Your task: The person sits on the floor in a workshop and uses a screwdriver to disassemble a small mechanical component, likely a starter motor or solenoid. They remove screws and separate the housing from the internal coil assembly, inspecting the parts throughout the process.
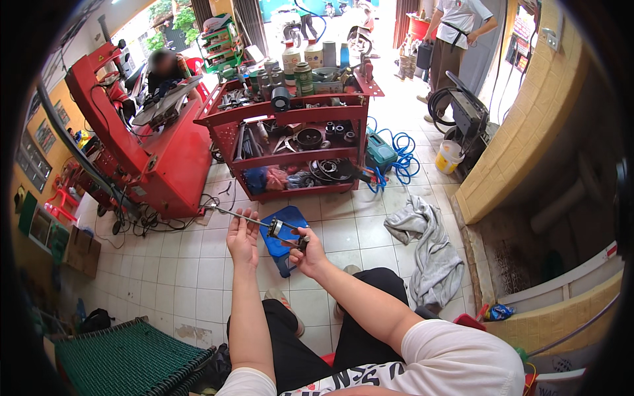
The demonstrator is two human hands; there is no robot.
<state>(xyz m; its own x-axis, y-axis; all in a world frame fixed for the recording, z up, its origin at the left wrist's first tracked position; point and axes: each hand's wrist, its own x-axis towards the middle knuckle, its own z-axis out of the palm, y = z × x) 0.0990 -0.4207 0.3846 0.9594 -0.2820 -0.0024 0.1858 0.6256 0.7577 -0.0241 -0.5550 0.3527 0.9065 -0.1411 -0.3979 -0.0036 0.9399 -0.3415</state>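
Note:
In front of me, above a small blue plastic stool (pixel 295 216), I hold a metal assembly (pixel 276 228) between both hands. It has a long thin rod, a toothed or ringed part near its middle and arm-like pieces toward the right; its exact kind cannot be made out. My left hand (pixel 243 243), palm up, has its fingers round the rod. My right hand (pixel 310 256) grips the dark right end, and its fingers partly cover that end. The rod's far tip points left, toward the red machine.
Ahead stands a red tool cart (pixel 297 187) loaded with tools, cans and bottles. A red tyre-changing machine (pixel 165 178) is at left. A grey cloth (pixel 432 257) lies on the tiles at right, near blue hose (pixel 403 158). Two people (pixel 456 53) (pixel 165 72) are farther back.

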